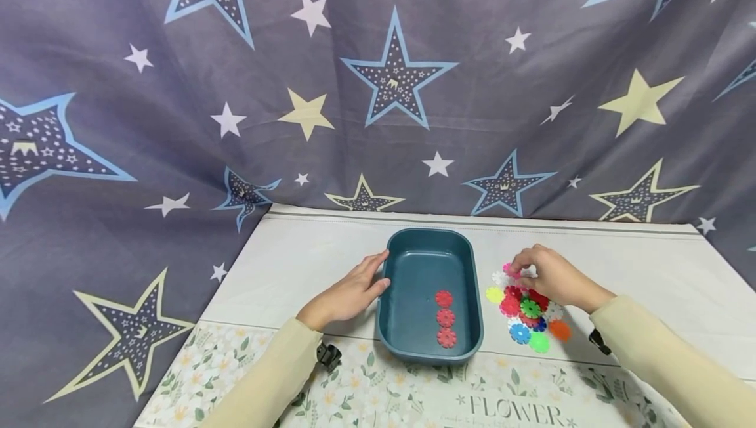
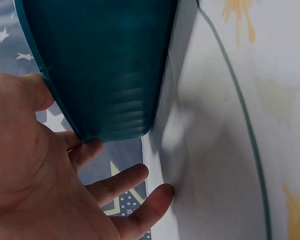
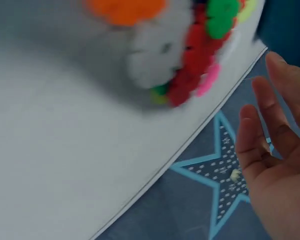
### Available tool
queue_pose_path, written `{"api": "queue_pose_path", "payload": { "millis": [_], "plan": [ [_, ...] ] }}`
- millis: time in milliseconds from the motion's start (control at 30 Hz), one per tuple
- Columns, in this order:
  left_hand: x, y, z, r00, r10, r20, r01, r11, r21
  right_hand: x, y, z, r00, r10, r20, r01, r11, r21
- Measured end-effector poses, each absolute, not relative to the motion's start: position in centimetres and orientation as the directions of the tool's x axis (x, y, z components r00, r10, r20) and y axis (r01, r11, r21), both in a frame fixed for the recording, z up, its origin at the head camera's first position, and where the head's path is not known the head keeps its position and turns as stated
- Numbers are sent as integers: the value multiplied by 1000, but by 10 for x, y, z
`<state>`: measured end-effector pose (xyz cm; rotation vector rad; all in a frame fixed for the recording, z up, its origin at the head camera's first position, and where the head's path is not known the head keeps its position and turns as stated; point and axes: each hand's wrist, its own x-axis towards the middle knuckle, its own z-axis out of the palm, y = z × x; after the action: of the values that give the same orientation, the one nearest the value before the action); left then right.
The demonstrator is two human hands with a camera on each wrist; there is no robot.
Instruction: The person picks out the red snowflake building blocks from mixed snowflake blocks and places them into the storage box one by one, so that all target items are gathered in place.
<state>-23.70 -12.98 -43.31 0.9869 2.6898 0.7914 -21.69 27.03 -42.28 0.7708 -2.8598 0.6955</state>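
A dark teal rectangular tub (image 1: 429,354) stands on the table, with three red notched plastic discs (image 1: 445,318) in a column on its right side. My left hand (image 1: 350,289) touches the tub's left rim, fingers extended; in the left wrist view its thumb and fingertips (image 2: 92,146) lie along the edge. Right of the tub, my right hand (image 1: 554,276) hovers at the far side of a pile of colourful notched discs (image 1: 530,308), its fingertips close to a pink disc (image 1: 508,268). The right wrist view shows loosely bent fingers (image 3: 270,105) with nothing visible between them.
Blue (image 1: 520,333), bright green (image 1: 539,342), orange (image 1: 559,330) and yellow (image 1: 494,294) discs lie at the pile's edges. A white cloth with a floral front (image 1: 354,382) covers the table. A grey star-patterned curtain (image 1: 472,106) hangs behind and at the left.
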Motion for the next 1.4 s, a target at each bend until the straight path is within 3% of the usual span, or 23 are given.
{"api": "queue_pose_path", "payload": {
  "millis": [400,667,1133,1400],
  "plan": [
    [-235,-130,-431,-769,639,17,544,640,542,-204,309,-432,-894,-444,63,-427,800,-422],
    [-236,-129,-435,-767,642,27,553,638,535,-203,308,-435,-917,-398,42,-371,806,-461],
    [-236,-129,-433,-771,636,16,545,647,533,-207,303,-412,-891,-417,180,-449,753,-482],
    [-235,-128,-431,-773,635,15,540,645,541,-212,268,-390,-828,-504,245,-554,671,-493]
  ]
}}
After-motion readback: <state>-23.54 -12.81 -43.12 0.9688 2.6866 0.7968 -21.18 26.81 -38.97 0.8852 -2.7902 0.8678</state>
